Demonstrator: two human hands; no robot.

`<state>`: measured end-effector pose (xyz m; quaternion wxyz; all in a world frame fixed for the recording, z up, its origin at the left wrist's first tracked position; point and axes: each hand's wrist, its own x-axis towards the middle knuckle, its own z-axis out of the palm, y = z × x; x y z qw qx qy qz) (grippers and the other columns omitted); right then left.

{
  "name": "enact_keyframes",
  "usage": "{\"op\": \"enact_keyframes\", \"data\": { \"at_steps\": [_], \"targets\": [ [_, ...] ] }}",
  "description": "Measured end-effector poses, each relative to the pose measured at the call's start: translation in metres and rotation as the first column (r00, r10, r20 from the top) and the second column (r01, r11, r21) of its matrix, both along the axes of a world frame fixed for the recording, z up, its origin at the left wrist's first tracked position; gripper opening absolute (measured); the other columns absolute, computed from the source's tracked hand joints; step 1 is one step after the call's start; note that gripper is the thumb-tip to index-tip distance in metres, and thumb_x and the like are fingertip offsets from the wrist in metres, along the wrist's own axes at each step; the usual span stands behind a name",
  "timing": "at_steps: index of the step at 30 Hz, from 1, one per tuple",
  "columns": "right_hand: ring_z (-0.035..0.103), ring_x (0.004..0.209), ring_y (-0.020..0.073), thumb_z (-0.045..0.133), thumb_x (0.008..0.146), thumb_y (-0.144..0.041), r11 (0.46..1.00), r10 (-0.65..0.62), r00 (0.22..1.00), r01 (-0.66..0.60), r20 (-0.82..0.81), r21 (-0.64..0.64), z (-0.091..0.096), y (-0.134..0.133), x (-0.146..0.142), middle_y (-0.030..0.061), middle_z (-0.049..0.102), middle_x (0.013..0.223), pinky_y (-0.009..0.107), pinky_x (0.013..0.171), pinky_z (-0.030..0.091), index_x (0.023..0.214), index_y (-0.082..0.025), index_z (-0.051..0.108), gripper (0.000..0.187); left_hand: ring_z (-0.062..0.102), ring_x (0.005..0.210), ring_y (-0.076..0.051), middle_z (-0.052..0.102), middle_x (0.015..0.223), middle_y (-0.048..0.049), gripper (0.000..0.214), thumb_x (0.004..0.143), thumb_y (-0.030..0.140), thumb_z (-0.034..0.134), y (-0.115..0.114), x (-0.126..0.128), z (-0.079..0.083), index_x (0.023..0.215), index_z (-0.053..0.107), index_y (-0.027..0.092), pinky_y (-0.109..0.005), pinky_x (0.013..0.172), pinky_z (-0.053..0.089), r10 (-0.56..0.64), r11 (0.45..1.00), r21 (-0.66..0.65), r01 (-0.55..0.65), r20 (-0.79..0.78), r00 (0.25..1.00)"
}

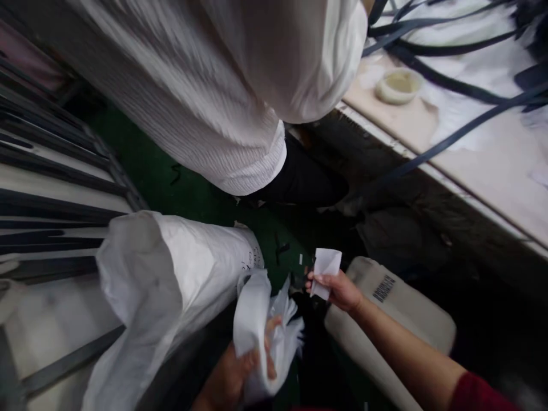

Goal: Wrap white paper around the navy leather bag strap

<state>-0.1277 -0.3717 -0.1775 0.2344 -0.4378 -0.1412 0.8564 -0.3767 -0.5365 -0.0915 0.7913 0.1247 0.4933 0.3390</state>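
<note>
With a bunched white cloth (257, 331) gripped in the left hand (233, 379) & a small paper slip (325, 271) pinched by the right hand (338, 290) over the green floor (171, 188), the slip could be dropped & lost, grip being fingertip-only.

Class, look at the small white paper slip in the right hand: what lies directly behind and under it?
Behind the white paper slip in the right hand is dark green floor; a beige container sits beside. The fingers hide its lower edge.

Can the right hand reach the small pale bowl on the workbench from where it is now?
Probably not easily. The right hand is low near the floor, holding a white paper piece. The bowl sits up on the workbench, and another person's white garment stands close beside that route.
</note>
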Motion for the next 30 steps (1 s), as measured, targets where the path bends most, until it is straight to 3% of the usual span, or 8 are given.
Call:
{"op": "enact_keyframes", "data": {
  "at_steps": [4, 6, 8, 11, 16, 19, 26, 30],
  "targets": [
    [0.07, 0.071, 0.0212, 0.084, 0.066, -0.032, 0.998, 0.066, 0.991, -0.063, -0.12, 0.023, 0.077, -0.026, 0.01, 0.0095, 0.072, 0.082, 0.034, 0.069, 0.058, 0.087, -0.013, 0.074, 0.03, 0.061, 0.071, -0.018, 0.069, 0.085, -0.008, 0.07, 0.074, 0.051, 0.076, 0.017, 0.018, 0.033, 0.135, 0.058, 0.021, -0.03, 0.069, 0.047, 0.118, 0.992, 0.02, -0.123, 0.163, 0.98],
    [0.07, 0.073, 0.0202, 0.082, 0.07, -0.033, 0.999, 0.028, 0.977, -0.019, -0.213, 0.041, 0.099, -0.035, 0.012, 0.0077, 0.071, 0.085, 0.033, 0.07, 0.058, 0.089, -0.013, 0.074, 0.028, 0.061, 0.07, -0.016, 0.069, 0.085, -0.0088, 0.079, 0.073, 0.046, 0.079, 0.025, 0.026, 0.048, 0.142, 0.051, 0.018, -0.027, 0.068, 0.048, 0.146, 0.988, 0.009, -0.151, 0.215, 0.966],
    [0.071, 0.074, 0.0193, 0.079, 0.075, -0.033, 0.999, -0.017, 0.956, 0.029, -0.294, 0.037, 0.113, -0.041, 0.012, 0.0062, 0.071, 0.085, 0.032, 0.071, 0.058, 0.091, -0.015, 0.073, 0.025, 0.064, 0.075, -0.018, 0.07, 0.099, -0.0133, 0.071, 0.072, 0.043, 0.081, 0.032, 0.032, 0.058, 0.133, 0.059, 0.015, -0.026, 0.068, 0.05, 0.156, 0.986, 0.025, -0.167, 0.247, 0.956],
    [0.071, 0.072, 0.0178, 0.078, 0.076, -0.033, 0.999, -0.034, 0.94, 0.037, -0.338, 0.001, 0.126, -0.044, 0.012, 0.006, 0.072, 0.087, 0.03, 0.07, 0.058, 0.091, -0.016, 0.074, 0.023, 0.068, 0.085, -0.024, 0.063, 0.125, -0.0194, 0.047, 0.07, 0.044, 0.081, 0.04, 0.041, 0.065, 0.102, 0.074, 0.01, -0.027, 0.066, 0.052, 0.123, 0.987, 0.066, -0.147, 0.285, 0.951],
    [0.069, 0.067, 0.0174, 0.08, 0.072, -0.033, 1.0, 0.01, 0.956, -0.009, -0.294, 0.005, 0.145, -0.037, 0.011, 0.0057, 0.072, 0.084, 0.03, 0.065, 0.056, 0.088, -0.016, 0.074, 0.024, 0.07, 0.072, -0.023, 0.074, 0.09, -0.0193, 0.041, 0.073, 0.04, 0.081, 0.041, 0.054, 0.072, 0.096, 0.072, 0.007, -0.03, 0.066, 0.054, -0.01, 0.999, 0.033, 0.002, 0.239, 0.971],
    [0.067, 0.065, 0.0177, 0.08, 0.071, -0.03, 0.999, 0.003, 0.98, 0.007, -0.2, 0.048, 0.158, -0.027, 0.01, 0.0045, 0.07, 0.077, 0.03, 0.062, 0.055, 0.089, -0.015, 0.073, 0.025, 0.071, 0.073, -0.025, 0.073, 0.091, -0.0186, 0.041, 0.071, 0.038, 0.082, 0.038, 0.059, 0.079, 0.095, 0.072, 0.006, -0.032, 0.067, 0.056, -0.032, 0.999, 0.029, 0.026, 0.253, 0.967],
    [0.067, 0.066, 0.0198, 0.082, 0.064, -0.033, 1.0, -0.003, 1.0, 0.003, -0.021, 0.022, 0.18, -0.001, 0.011, 0.0064, 0.072, 0.076, 0.034, 0.066, 0.056, 0.092, -0.016, 0.072, 0.034, 0.071, 0.076, -0.023, 0.067, 0.086, -0.0082, 0.041, 0.068, 0.041, 0.083, 0.049, 0.053, 0.101, 0.089, 0.07, 0.008, -0.032, 0.069, 0.058, 0.123, 0.992, -0.07, -0.104, 0.36, 0.925],
    [0.069, 0.07, 0.02, 0.078, 0.072, -0.031, 0.985, -0.17, 0.975, 0.165, 0.14, 0.047, 0.175, 0.02, 0.033, 0.0043, 0.073, 0.082, 0.032, 0.063, 0.057, 0.098, -0.023, 0.068, 0.029, 0.071, 0.076, -0.02, 0.064, 0.084, -0.0041, 0.038, 0.063, 0.04, 0.086, 0.058, 0.039, 0.113, 0.083, 0.069, 0.013, -0.028, 0.069, 0.058, 0.192, 0.981, -0.097, -0.169, 0.332, 0.924]
  ]
}}
